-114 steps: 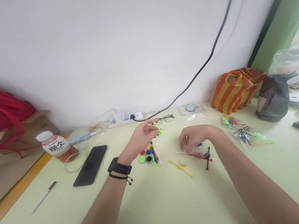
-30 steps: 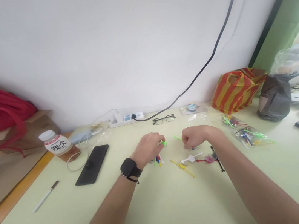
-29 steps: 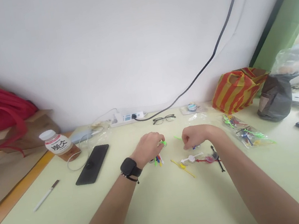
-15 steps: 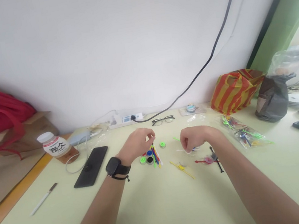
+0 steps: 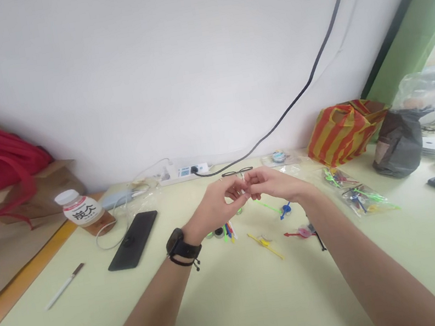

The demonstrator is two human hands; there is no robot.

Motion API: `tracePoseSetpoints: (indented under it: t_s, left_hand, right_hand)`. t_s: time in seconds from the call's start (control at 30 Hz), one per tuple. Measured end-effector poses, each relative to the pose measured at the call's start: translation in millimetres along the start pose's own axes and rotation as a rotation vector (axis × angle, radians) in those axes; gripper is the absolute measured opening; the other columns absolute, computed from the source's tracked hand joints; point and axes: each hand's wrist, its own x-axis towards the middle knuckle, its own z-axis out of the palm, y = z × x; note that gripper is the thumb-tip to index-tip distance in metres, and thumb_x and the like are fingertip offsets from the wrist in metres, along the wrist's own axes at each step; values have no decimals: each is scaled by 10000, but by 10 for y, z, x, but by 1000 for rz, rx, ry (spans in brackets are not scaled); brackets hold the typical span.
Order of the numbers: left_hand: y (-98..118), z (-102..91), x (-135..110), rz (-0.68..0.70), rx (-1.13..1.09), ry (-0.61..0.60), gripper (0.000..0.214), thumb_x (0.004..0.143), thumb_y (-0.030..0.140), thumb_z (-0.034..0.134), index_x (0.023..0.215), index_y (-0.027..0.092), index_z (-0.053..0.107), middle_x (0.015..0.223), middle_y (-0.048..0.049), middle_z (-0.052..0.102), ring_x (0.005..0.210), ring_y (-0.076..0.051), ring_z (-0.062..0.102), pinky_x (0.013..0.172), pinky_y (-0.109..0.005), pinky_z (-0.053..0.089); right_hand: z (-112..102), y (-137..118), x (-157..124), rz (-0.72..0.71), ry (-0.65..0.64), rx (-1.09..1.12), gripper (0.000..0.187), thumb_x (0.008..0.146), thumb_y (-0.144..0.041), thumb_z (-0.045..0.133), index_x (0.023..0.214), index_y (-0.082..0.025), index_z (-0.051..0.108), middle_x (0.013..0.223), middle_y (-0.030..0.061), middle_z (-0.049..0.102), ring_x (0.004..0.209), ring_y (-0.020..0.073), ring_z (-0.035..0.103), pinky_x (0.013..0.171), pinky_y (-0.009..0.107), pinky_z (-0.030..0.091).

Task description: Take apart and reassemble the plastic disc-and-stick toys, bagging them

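Note:
My left hand and my right hand meet fingertip to fingertip above the middle of the table. A thin white plastic stick shows between them, pinched in my right fingers; my left fingers close at the same spot, and what they grip is mostly hidden. Below my left hand lie several coloured plastic arrows and a black round cap. A green cap is partly covered. Near my right hand lie a blue arrow with a disc, a green arrow, a yellow arrow and a red arrow.
Glasses and a power strip lie along the wall. Left are a black phone, a bottle and a white pen-like tool. Right are packets of plastic arrows, a striped bag and a dark bag.
My right hand has risen leftward with the white stick, uncovering the blue arrow and disc. My left hand has moved right, and both hands now meet.

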Motion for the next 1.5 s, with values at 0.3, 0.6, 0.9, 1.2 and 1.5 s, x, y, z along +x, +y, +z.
tracePoseSetpoints:
  t_s: [0.3, 0.6, 0.9, 1.2, 1.5]
  left_hand:
    - [-158, 72, -51, -50, 137, -51, 210, 932, 352, 647, 798, 203, 585, 817, -18, 671, 758, -173, 644, 698, -298, 531]
    - [-419, 416, -143, -71, 507, -216, 81, 929, 301, 671, 957, 252, 728, 1041, -67, 697, 985, -256, 654, 895, -396, 501]
    - [-469, 235, -104, -43, 643, -220, 204, 973, 246, 589, 1053, 221, 775, 1056, -74, 757, 989, -263, 676, 889, -383, 504]
    - [-468, 271, -103, -44, 578, -228, 249, 961, 133, 548, 1050, 207, 768, 1048, -71, 754, 983, -247, 695, 857, -342, 522]
    - [-441, 19, -86, -56, 578, -123, 183, 952, 242, 605, 1054, 222, 755, 1091, -54, 768, 989, -253, 696, 883, -388, 525]
  right_hand:
    - [-43, 213, 69, 191, 155, -482, 230, 913, -267, 459, 1029, -207, 649, 998, 46, 658, 897, 191, 577, 729, 270, 453]
    - [-283, 707, 89, 431, 143, -758, 298, 813, -135, 634, 1104, -164, 695, 1065, 108, 722, 880, 205, 663, 668, 250, 452]
    - [-171, 604, 81, 476, 49, -726, 236, 723, -154, 744, 946, -184, 672, 937, 75, 744, 687, 173, 686, 553, 245, 456]
    - [-21, 315, 47, 502, 66, -798, 142, 801, -280, 720, 847, -175, 636, 857, 133, 745, 734, 242, 695, 534, 289, 439]
    - [291, 2, 15, 644, -521, -664, 314, 581, -309, 893, 676, -189, 619, 670, 41, 710, 717, 245, 718, 601, 294, 503]
